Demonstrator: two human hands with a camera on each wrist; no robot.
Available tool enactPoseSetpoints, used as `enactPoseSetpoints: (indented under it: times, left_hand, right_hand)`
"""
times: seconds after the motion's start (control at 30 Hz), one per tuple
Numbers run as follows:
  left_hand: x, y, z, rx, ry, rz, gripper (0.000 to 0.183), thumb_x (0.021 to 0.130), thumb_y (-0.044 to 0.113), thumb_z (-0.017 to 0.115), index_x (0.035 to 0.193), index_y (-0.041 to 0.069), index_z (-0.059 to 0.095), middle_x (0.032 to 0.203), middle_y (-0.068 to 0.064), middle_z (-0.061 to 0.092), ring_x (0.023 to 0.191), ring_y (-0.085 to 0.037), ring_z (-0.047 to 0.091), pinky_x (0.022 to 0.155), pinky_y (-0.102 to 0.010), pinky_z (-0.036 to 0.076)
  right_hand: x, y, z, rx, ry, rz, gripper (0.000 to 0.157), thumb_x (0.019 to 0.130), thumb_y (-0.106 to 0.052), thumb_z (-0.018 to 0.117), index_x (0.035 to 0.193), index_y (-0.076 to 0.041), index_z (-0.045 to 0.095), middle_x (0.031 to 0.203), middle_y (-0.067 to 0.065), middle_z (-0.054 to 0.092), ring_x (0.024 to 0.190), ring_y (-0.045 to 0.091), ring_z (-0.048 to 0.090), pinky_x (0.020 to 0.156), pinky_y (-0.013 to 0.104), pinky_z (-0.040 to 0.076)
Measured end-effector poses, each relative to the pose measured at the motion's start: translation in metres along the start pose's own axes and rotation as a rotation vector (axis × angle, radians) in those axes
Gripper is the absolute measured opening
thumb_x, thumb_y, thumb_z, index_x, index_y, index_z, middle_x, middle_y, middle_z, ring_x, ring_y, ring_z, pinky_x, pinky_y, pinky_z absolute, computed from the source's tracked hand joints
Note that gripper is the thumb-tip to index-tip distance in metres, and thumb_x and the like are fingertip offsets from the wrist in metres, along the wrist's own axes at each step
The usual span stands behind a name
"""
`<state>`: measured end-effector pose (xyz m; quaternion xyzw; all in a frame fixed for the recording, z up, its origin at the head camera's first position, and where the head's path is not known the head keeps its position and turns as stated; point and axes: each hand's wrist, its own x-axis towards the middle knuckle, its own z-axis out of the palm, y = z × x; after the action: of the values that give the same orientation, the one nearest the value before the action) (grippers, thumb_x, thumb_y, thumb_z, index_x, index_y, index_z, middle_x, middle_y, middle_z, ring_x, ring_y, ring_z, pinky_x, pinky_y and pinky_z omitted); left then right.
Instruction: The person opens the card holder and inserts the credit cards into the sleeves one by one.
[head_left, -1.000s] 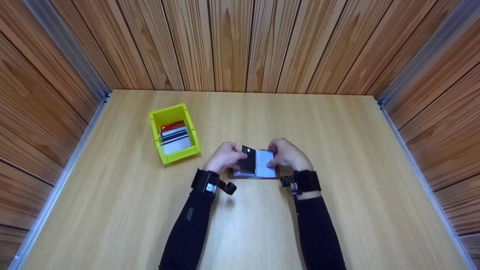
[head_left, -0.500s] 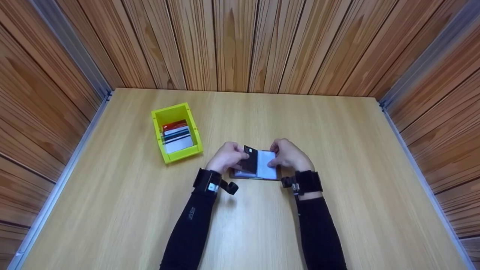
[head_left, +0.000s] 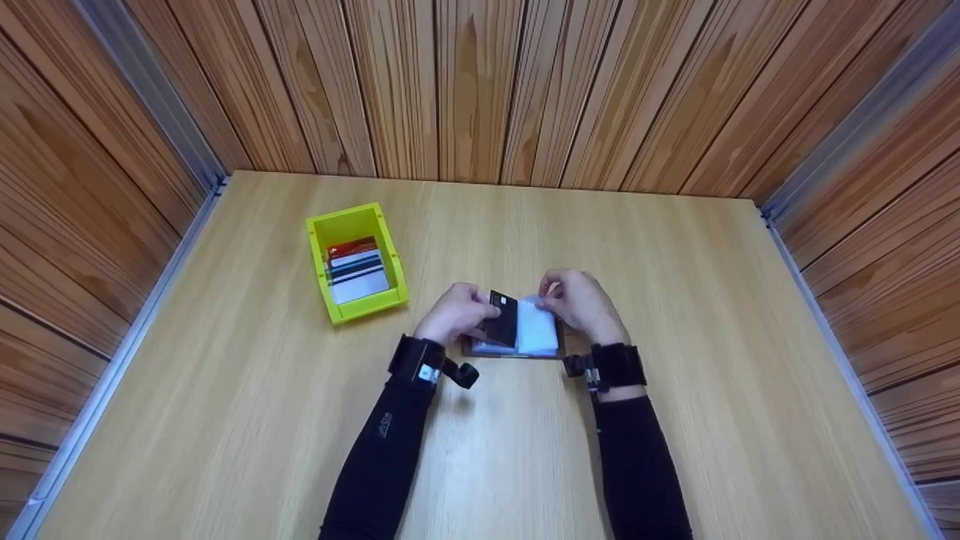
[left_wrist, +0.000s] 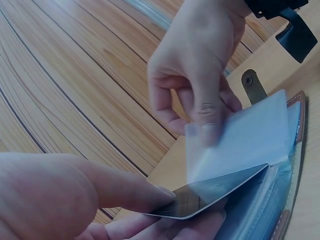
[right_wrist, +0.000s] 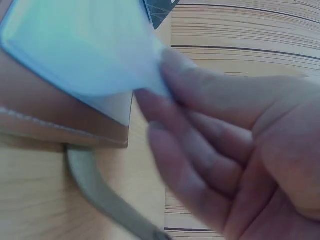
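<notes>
A card holder [right_wrist: 55, 112] with a brown stitched cover and clear plastic sleeves lies spread on the table. My left hand [head_left: 456, 311] pinches a black card [head_left: 502, 321] between thumb and fingers, tilted over the left side of the holder. In the left wrist view the card's far corner meets the inner edge of the sleeves. With thumb and fingertips, my right hand [head_left: 583, 301] pinches the top corner of a clear sleeve [left_wrist: 240, 140], which is lifted and bent up. A strap with a snap button [left_wrist: 252, 85] sticks out from the cover's right side.
A lime-green bin [head_left: 367, 306] stands to the left behind my left hand, with several cards [head_left: 358, 271] in it, one of them red. Wood-plank walls [head_left: 480, 90] border the table [head_left: 495, 450] at the back and sides.
My right hand has moved up slightly and lifted the corner of the clear sleeve, which lay flat before. My left hand keeps the black card in nearly the same place.
</notes>
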<state>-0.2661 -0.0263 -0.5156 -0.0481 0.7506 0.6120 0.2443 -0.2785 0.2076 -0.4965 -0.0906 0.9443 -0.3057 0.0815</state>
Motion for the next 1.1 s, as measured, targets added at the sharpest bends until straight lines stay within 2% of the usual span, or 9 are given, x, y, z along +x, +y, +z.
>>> enactPoseSetpoints:
  times: [0.07, 0.17, 0.27, 0.43, 0.63, 0.73, 0.9, 1.0, 1.1]
  left_hand:
    - [0.0004, -0.0001, -0.0001, -0.007, -0.001, -0.002, 0.021, 0.097, 0.001, 0.074, 0.091, 0.010, 0.056, 0.107, -0.011, 0.067, 0.101, -0.028, 0.077, 0.075, -0.030, 0.069]
    - [0.0009, -0.0003, 0.0000, -0.014, 0.000, -0.004, 0.021, 0.097, 0.001, 0.074, 0.090, 0.009, 0.056, 0.106, -0.012, 0.066, 0.098, -0.028, 0.076, 0.073, -0.029, 0.069]
    - [0.0004, 0.0000, 0.0000, -0.021, -0.004, -0.006, 0.021, 0.097, 0.001, 0.074, 0.089, 0.009, 0.056, 0.104, -0.011, 0.065, 0.097, -0.026, 0.075, 0.072, -0.028, 0.069]
    - [-0.0008, 0.0007, -0.0002, -0.032, -0.003, -0.002, 0.021, 0.097, 0.000, 0.074, 0.089, 0.009, 0.057, 0.103, -0.010, 0.065, 0.097, -0.027, 0.076, 0.073, -0.029, 0.069]
    - [-0.0013, 0.0005, -0.0005, -0.034, -0.010, 0.002, 0.020, 0.097, -0.001, 0.073, 0.088, 0.009, 0.057, 0.103, -0.010, 0.065, 0.096, -0.027, 0.077, 0.074, -0.030, 0.070]
    - [-0.0006, 0.0003, -0.0002, -0.032, -0.012, 0.004, 0.021, 0.096, -0.001, 0.073, 0.088, 0.009, 0.057, 0.103, -0.011, 0.065, 0.097, -0.028, 0.076, 0.074, -0.030, 0.070]
    - [-0.0004, 0.0007, 0.0003, -0.028, -0.009, -0.005, 0.021, 0.097, -0.001, 0.073, 0.089, 0.009, 0.056, 0.108, -0.012, 0.065, 0.103, -0.030, 0.076, 0.075, -0.031, 0.070]
    - [-0.0006, 0.0009, 0.0009, 0.012, 0.016, 0.014, 0.022, 0.096, 0.001, 0.075, 0.088, 0.010, 0.057, 0.105, -0.009, 0.064, 0.102, -0.027, 0.074, 0.079, -0.029, 0.069]
    - [-0.0010, 0.0010, 0.0017, 0.108, 0.070, 0.054, 0.025, 0.094, 0.004, 0.078, 0.083, 0.012, 0.057, 0.098, -0.004, 0.062, 0.097, -0.021, 0.069, 0.078, -0.025, 0.063]
  right_hand:
    - [-0.0002, -0.0010, 0.0005, -0.010, 0.028, -0.027, 0.012, 0.101, -0.011, 0.077, 0.110, -0.008, 0.083, 0.116, 0.011, 0.081, 0.108, 0.028, 0.076, 0.092, 0.043, 0.062]
    - [-0.0002, -0.0018, 0.0015, -0.012, 0.067, -0.054, 0.016, 0.102, -0.010, 0.076, 0.114, -0.010, 0.085, 0.135, 0.012, 0.075, 0.127, 0.034, 0.070, 0.109, 0.052, 0.058]
    - [0.0005, -0.0016, 0.0027, 0.012, 0.075, -0.058, 0.014, 0.102, -0.011, 0.076, 0.113, -0.008, 0.085, 0.130, 0.013, 0.076, 0.122, 0.033, 0.071, 0.104, 0.049, 0.060]
    - [0.0024, -0.0010, 0.0026, 0.033, 0.081, -0.057, 0.011, 0.103, -0.013, 0.075, 0.108, -0.006, 0.082, 0.107, 0.011, 0.082, 0.095, 0.024, 0.073, 0.083, 0.037, 0.059]
    - [0.0017, -0.0004, 0.0017, 0.033, 0.039, -0.062, 0.014, 0.103, -0.008, 0.072, 0.113, -0.003, 0.082, 0.111, 0.015, 0.082, 0.100, 0.026, 0.075, 0.087, 0.039, 0.063]
    - [0.0019, 0.0005, 0.0014, 0.044, 0.024, -0.045, 0.015, 0.103, -0.006, 0.070, 0.113, -0.001, 0.081, 0.110, 0.016, 0.082, 0.096, 0.025, 0.075, 0.081, 0.033, 0.062]
    - [0.0032, 0.0020, 0.0002, 0.130, -0.007, 0.072, 0.020, 0.100, -0.011, 0.073, 0.117, 0.000, 0.074, 0.104, 0.015, 0.078, 0.085, 0.020, 0.072, 0.068, 0.023, 0.057]
    - [0.0027, 0.0034, -0.0019, 0.182, -0.096, 0.164, 0.032, 0.099, -0.013, 0.077, 0.126, 0.003, 0.070, 0.108, 0.013, 0.075, 0.091, 0.018, 0.072, 0.073, 0.022, 0.061]
    - [0.0008, 0.0040, -0.0041, 0.225, -0.169, 0.225, 0.023, 0.100, -0.012, 0.076, 0.117, 0.003, 0.071, 0.100, 0.007, 0.074, 0.087, 0.014, 0.072, 0.074, 0.022, 0.063]
